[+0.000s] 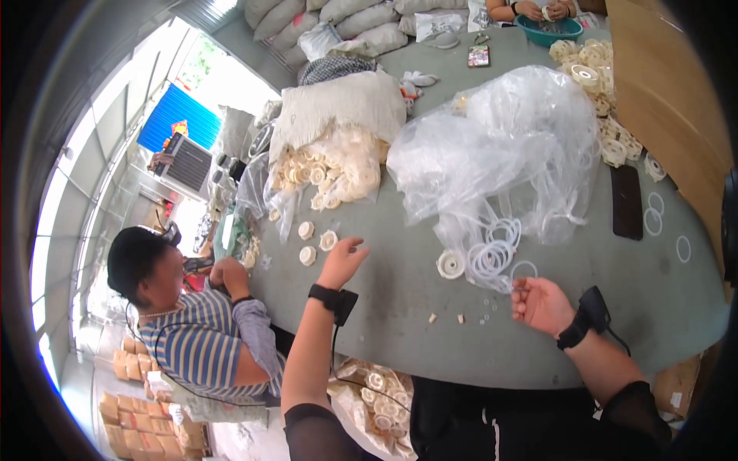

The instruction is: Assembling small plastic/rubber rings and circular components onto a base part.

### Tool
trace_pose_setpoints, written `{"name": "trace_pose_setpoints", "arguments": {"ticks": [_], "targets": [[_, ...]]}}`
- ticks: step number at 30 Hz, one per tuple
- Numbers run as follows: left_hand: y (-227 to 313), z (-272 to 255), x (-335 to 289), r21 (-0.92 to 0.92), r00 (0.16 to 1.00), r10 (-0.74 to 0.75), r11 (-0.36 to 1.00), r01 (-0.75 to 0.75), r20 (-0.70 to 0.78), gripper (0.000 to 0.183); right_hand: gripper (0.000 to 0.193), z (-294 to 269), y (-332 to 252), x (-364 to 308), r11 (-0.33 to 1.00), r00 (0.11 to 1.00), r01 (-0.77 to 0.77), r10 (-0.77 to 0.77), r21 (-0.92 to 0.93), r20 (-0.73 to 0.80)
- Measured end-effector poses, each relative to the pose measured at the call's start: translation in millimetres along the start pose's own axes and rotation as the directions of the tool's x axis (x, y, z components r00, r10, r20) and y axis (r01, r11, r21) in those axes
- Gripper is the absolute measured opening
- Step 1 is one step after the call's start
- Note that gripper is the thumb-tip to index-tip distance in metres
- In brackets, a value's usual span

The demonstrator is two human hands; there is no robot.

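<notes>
My left hand point(346, 261) reaches over the grey-green table with its thumb and fingers apart and nothing visible in them. Right beside it lies a cream plastic cap point(328, 240), with two more caps point(307, 242) a little further left. My right hand point(543, 305) is closed at the fingertips on a clear ring point(525, 270). A pile of similar translucent rings point(496, 257) spills from a large clear plastic bag point(500, 146). Left of that pile sits a larger round white plastic part point(451, 264). Two small beige pieces point(460, 319) and several tiny rings lie between my hands.
An open sack point(330, 107) spills cream parts at the far left. A dark phone point(627, 202) and loose rings point(683, 249) lie at right, near cardboard point(665, 92). A co-worker in stripes point(207, 330) sits at left; another person's hands work over a teal basin point(550, 31).
</notes>
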State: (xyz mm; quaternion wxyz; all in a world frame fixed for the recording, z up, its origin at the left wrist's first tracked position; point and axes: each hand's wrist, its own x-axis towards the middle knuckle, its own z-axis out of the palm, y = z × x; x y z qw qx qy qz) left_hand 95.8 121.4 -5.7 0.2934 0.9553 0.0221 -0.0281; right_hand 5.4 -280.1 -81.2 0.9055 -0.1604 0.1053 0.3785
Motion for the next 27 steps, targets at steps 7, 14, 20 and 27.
{"name": "trace_pose_setpoints", "arguments": {"ticks": [7, 14, 20, 27], "targets": [[-11, 2, 111, 0.548, 0.982, 0.076, 0.836, 0.034, -0.175, 0.034, 0.027, -14, 2, 1, 0.994, 0.998, -0.042, 0.036, 0.098, 0.059], [-24, 2, 208, 0.580, 0.992, -0.070, 0.806, 0.117, -0.103, 0.036, 0.029, -20, 9, -6, 0.980, 0.995, -0.040, 0.021, 0.195, 0.099], [-82, -37, 225, 0.179, 0.970, 0.136, 0.979, -0.099, -0.204, 0.041, 0.028, -28, 10, 7, 0.922, 0.936, -0.231, 0.123, 0.311, 0.329], [-106, 0, 375, 0.345, 0.938, 0.332, 0.896, -0.279, -0.103, 0.052, 0.031, -27, 14, 8, 0.936, 0.898, -0.070, -0.092, 0.346, 0.431]]}}
